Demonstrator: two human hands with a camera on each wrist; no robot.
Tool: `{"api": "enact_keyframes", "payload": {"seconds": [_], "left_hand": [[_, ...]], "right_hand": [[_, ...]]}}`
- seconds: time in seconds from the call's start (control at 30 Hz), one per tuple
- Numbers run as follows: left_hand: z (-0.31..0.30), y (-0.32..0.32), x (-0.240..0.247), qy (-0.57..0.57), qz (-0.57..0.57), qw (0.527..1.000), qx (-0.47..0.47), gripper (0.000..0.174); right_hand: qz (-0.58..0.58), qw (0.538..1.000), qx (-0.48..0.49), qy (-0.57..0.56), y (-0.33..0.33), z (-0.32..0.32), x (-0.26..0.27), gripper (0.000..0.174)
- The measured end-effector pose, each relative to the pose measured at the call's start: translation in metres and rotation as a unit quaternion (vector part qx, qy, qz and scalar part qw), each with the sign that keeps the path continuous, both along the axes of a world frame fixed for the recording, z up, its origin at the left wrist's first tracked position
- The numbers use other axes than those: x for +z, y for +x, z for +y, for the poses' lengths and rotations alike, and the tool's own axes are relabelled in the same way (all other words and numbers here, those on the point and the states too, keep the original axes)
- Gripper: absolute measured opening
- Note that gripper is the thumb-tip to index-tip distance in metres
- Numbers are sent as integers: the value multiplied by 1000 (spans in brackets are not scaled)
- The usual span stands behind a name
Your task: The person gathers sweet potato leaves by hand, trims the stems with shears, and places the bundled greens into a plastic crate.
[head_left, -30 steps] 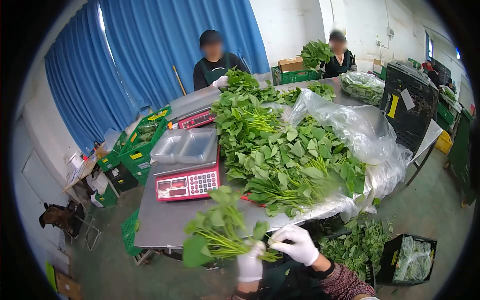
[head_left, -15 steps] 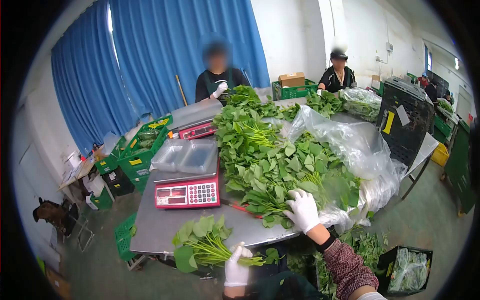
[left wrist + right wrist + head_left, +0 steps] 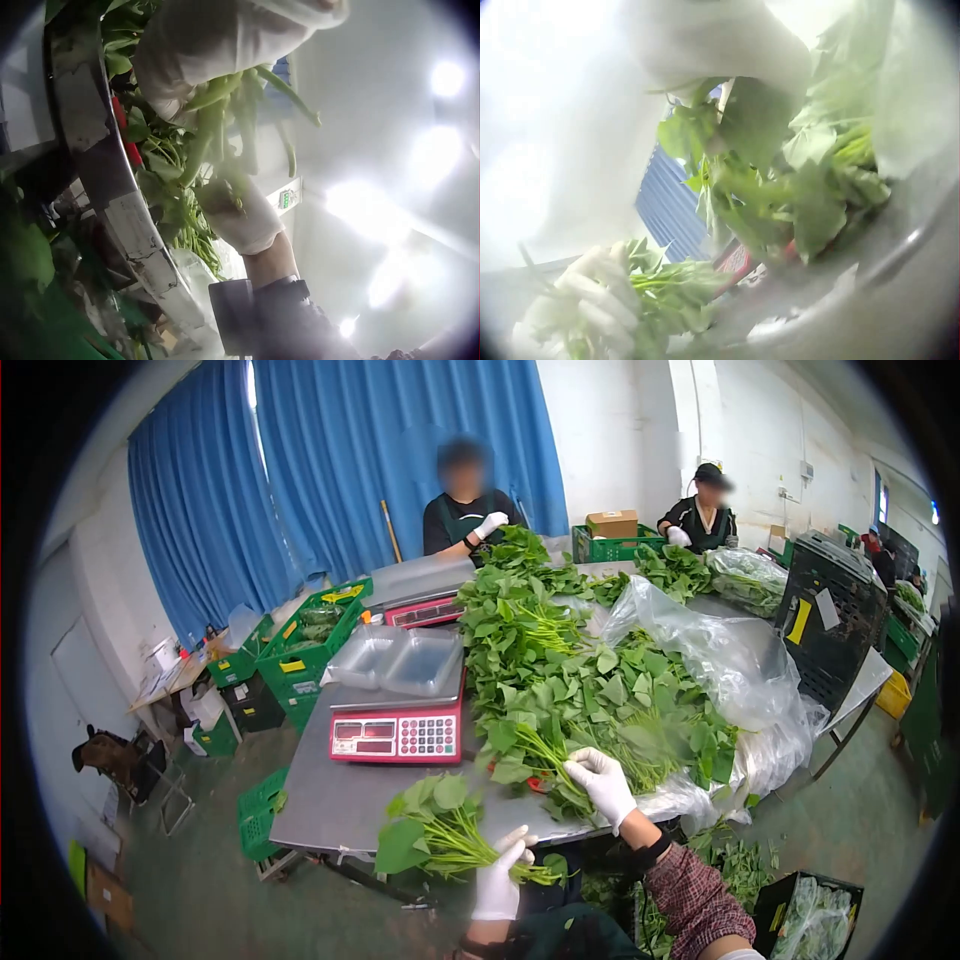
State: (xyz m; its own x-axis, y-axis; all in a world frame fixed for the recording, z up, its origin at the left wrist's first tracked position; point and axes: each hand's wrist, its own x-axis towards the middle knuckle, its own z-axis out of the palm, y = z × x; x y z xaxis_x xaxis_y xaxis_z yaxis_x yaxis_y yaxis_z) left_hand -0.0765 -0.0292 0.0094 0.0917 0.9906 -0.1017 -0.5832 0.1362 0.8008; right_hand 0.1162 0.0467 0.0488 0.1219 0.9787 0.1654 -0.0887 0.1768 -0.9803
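Observation:
A bunch of leafy green stems (image 3: 450,830) is gripped by my white-gloved left hand (image 3: 498,880) in front of the table's near edge, leaves to the left. In the left wrist view the cut stem ends (image 3: 217,124) stick out below the glove. My gloved right hand (image 3: 605,790) pinches leafy stems (image 3: 545,752) at the front of the big heap of greens (image 3: 600,685). The right wrist view shows leaves (image 3: 757,124) hanging under that hand, with the left hand (image 3: 592,307) lower left.
A red scale (image 3: 395,732) bearing clear plastic trays (image 3: 425,660) stands left of the heap. Clear plastic sheeting (image 3: 720,650) lies on its right, near a black crate (image 3: 830,625). Two people (image 3: 465,510) work across the metal table (image 3: 330,800). Crates of greens (image 3: 815,920) sit on the floor.
My right hand has left the bunch at my left hand, reached forward to the heap and taken hold of stems there. My left hand keeps its bunch. The view has shifted slightly.

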Motion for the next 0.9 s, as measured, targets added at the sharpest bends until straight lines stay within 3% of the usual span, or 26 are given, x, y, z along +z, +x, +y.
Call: {"api": "enact_keyframes", "payload": {"seconds": [0.1,0.13,0.17,0.2,0.27,0.37,0.43,0.47,0.53,0.63,0.67,0.73,0.8,0.87,0.9], "left_hand": [[10,10,12,15,-3,1000,8,33],[12,13,14,27,7,1000,14,35],[21,13,5,28,10,1000,3,39],[29,15,-2,2,-17,999,31,30],[43,9,-21,-1,-39,998,49,17],[48,4,-12,-60,-84,991,80,10],[56,-4,-23,-70,-93,990,78,15],[60,-9,-28,-78,-101,989,75,22],[59,-20,-17,-74,-115,988,66,24],[56,-39,4,-53,-146,987,50,24],[54,-44,8,-61,-159,984,46,23],[50,-53,11,-59,-146,987,41,24],[45,-58,10,-55,-150,987,28,26],[39,-59,12,-53,-153,987,10,27],[34,-56,15,-26,-122,992,5,29]], "right_hand": [[-196,971,-77,113,-21,-10,-6,17],[-323,914,-87,229,-25,-14,-2,16],[-430,859,-43,274,-28,-16,1,18],[-530,787,1,316,-29,-16,2,20],[-570,751,45,331,-34,-28,7,33],[-532,780,50,326,-28,-36,6,35],[-621,737,60,259,-13,-37,-6,40],[-635,716,47,285,-6,-35,-11,31],[-721,653,2,232,16,-28,-21,22],[-715,627,-144,274,44,-7,-44,8],[-714,627,-145,276,43,-1,-50,8],[-790,573,-148,159,29,0,-43,7],[-785,597,-89,137,18,-12,-17,12],[-667,673,-160,277,-3,-26,13,16],[-606,731,-140,280,-15,-37,30,19]]}}
